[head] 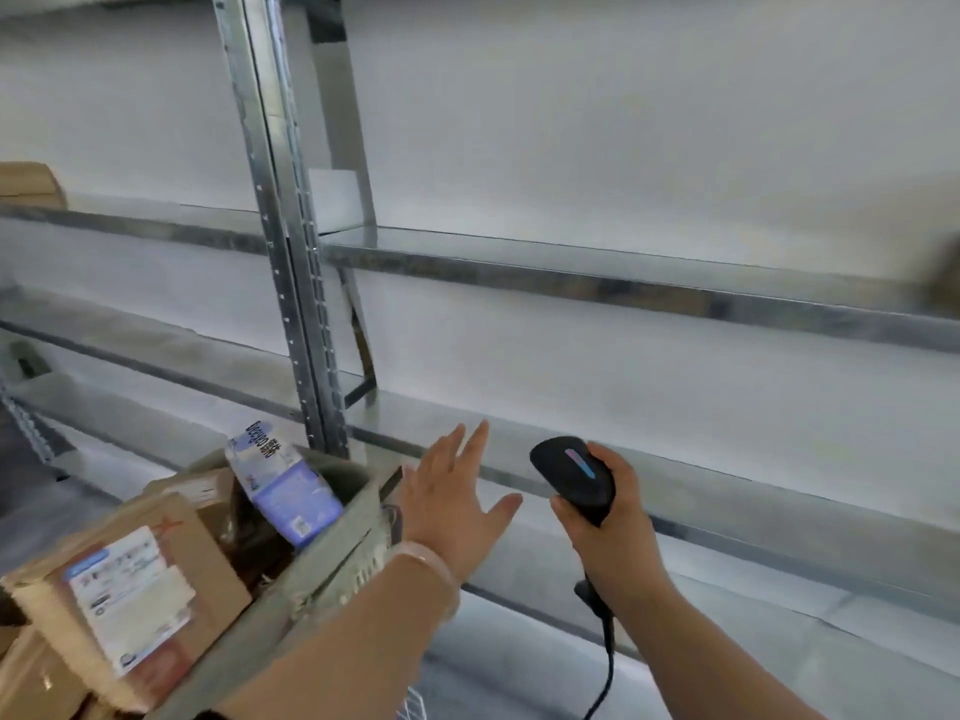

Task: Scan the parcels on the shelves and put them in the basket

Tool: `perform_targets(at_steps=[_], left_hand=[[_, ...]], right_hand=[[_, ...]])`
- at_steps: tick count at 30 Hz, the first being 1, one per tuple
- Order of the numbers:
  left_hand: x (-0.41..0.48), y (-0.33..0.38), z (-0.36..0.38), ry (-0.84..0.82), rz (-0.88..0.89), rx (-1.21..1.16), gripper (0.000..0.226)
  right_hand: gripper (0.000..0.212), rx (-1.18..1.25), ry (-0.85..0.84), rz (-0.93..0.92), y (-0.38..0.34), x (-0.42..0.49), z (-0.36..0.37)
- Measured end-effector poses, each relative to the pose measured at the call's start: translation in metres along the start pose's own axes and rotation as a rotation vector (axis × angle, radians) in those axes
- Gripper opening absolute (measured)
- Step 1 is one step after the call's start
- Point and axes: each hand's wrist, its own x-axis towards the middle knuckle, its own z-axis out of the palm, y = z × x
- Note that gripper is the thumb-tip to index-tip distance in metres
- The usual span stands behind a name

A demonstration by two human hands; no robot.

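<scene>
My right hand [608, 517] grips a black handheld scanner [574, 475] with a lit blue strip, its cable hanging down. My left hand [452, 496] is spread with straight fingers, holding nothing, just right of the basket [332, 579] and in front of the lower shelf [675, 491]. The basket at lower left holds several parcels: a brown box with a white label [130, 600], a blue-and-white packet [283, 485] and further cardboard boxes. The shelf boards in front of me show no parcels.
A galvanised metal upright [291, 283] divides the shelving. The middle shelf [623, 288] runs across the view. A brown box [28, 184] sits at the far left on the upper shelf, and a blurred brown shape [943, 272] shows at the right edge.
</scene>
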Motion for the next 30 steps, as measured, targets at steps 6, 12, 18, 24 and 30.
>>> perform_targets(at_steps=[6,12,18,24,30], left_hand=[[-0.009,0.147,0.067,-0.11,0.186,-0.101,0.084],[-0.035,0.292,0.132,-0.228,0.337,-0.201,0.082],[-0.065,0.396,0.185,-0.3,0.478,-0.194,0.079],[-0.068,0.459,0.217,-0.361,0.56,-0.194,0.077],[-0.057,0.505,0.255,-0.439,0.627,-0.233,0.077]], right_hand=[[0.063,-0.04,0.24,0.112,0.028,-0.021,-0.156],[0.054,-0.061,0.462,0.166,0.052,-0.057,-0.309],[0.052,-0.104,0.618,0.2,0.079,-0.093,-0.409],[0.054,-0.146,0.706,0.228,0.101,-0.103,-0.466],[0.061,-0.222,0.769,0.281,0.129,-0.094,-0.496]])
